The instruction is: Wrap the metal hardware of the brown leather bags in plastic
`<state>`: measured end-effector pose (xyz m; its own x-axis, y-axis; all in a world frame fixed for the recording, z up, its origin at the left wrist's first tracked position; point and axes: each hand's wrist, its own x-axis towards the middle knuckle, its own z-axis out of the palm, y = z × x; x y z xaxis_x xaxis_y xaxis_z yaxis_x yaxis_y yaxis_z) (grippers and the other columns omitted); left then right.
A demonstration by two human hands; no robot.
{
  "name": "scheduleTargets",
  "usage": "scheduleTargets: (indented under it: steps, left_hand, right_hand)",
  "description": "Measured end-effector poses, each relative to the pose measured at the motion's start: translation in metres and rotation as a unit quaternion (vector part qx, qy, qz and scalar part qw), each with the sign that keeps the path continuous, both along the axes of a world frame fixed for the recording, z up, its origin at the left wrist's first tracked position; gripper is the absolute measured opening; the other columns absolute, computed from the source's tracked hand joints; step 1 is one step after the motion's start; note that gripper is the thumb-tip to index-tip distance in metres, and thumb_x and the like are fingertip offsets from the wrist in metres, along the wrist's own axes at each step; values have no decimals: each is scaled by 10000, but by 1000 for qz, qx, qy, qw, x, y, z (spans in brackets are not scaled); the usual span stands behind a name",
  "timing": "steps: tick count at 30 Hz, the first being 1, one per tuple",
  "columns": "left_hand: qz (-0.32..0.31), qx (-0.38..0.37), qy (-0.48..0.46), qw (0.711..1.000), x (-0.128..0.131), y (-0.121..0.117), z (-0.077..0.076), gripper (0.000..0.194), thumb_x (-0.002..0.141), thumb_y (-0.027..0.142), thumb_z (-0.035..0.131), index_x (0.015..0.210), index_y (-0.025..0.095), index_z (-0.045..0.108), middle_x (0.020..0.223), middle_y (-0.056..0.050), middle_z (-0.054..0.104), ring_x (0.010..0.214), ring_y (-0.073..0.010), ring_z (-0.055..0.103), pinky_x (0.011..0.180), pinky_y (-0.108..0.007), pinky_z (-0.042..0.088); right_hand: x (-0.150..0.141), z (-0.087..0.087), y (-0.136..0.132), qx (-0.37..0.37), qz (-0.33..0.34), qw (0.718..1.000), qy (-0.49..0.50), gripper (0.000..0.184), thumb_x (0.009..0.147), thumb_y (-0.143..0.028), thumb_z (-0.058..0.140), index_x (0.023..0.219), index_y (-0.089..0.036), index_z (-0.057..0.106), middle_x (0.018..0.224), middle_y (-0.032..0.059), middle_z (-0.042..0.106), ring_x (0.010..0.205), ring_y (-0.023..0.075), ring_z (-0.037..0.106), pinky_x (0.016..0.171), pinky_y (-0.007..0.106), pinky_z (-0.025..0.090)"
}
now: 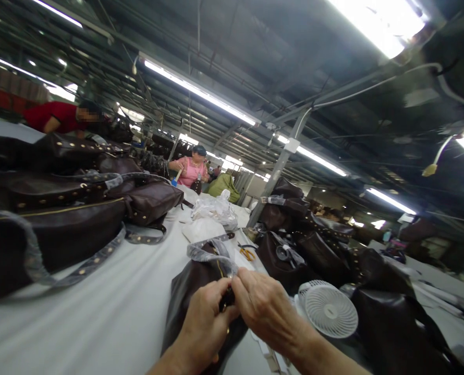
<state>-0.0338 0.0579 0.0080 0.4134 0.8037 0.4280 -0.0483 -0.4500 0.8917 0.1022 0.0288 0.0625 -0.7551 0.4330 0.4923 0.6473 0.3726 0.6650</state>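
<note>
**Left hand (204,325) and right hand (269,307) pinched at the top of a dark leather handbag (187,307)**

The handbag lies on a white-covered worktop (99,307), directly in front of the person, its body slumped and partly beneath the left hand. Both hands are drawn closely together, their fingers curled around a small dark fitting (227,300) at the bag's top edge. The fingers hide most of it, so its exact form cannot be told. A strap sleeved in clear plastic film (210,251) arcs away from the bag's top.

The leather looks soft and fairly light, likely to fold and shift rather than hold its shape, and the film may prove slippery. The top edge near the fitting looks like the surest place to hold.

Orange-handled scissors (247,254) lie just beyond the hands, near the strap. A white desk fan (328,310) stands close to the right hand and could obstruct that side. Studded dark handbags are heaped to the left (52,234) and right (321,255), and a white plastic bag (214,208) lies farther along the worktop. Beyond it, a co-worker in a pink top (191,171) works at the far end, while another in a red top (56,117) is at the left.
</note>
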Motion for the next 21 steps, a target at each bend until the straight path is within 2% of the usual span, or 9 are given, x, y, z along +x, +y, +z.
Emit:
scheduleTargets:
  steps: [4, 6, 8, 12, 16, 21]
  left_hand:
    - [-2, -20, -25, 999, 3, 1, -4, 399, 714, 177, 595, 1103, 203, 679, 932, -30, 722, 914, -236, 622, 883, -307, 465]
    - [-11, -38, -39, 998, 2, 3, -5, 436, 713, 167, 583, 1139, 198, 672, 910, -27, 726, 928, -239, 623, 915, -324, 461]
    - [-31, -55, -55, 996, -2, 7, -3, 445, 719, 168, 567, 1152, 193, 670, 888, -21, 728, 917, -235, 627, 914, -330, 467]
    - [-72, -83, -101, 989, -12, 18, 1, 499, 715, 156, 563, 1206, 205, 637, 1022, -14, 717, 928, -210, 626, 901, -309, 465]
    - [-99, -131, -120, 979, -15, 25, 2, 481, 710, 190, 594, 1189, 179, 634, 917, -16, 716, 802, -192, 627, 785, -292, 480]
    - [-96, -127, -135, 978, -15, 27, -1, 379, 705, 218, 637, 1079, 165, 670, 932, -25, 711, 846, -200, 620, 788, -281, 459]
  right_hand:
    - [2, -11, -3, -2, 21, 998, 51, 294, 951, -73, 293, 759, -191, 480, 632, 17, 514, 533, 152, 469, 509, 282, 333]
    - [3, -13, -4, -5, 33, 996, 77, 296, 955, -92, 313, 734, -199, 478, 629, 15, 517, 534, 151, 474, 511, 282, 332]
    - [6, -12, -4, -21, 51, 992, 116, 290, 958, -108, 337, 728, -200, 488, 629, 8, 523, 539, 145, 487, 514, 272, 347]
    - [24, -7, -2, -67, 52, 967, 239, 198, 965, -140, 402, 854, -177, 562, 724, 22, 601, 609, 125, 582, 559, 226, 440]
    - [37, -8, 4, -53, 63, 958, 274, 184, 959, -136, 443, 1033, -157, 611, 869, 67, 682, 741, 138, 664, 654, 220, 523]
    - [27, -17, 14, -45, 99, 956, 274, 190, 954, -119, 465, 1017, -130, 645, 839, 73, 703, 730, 137, 680, 669, 201, 535]
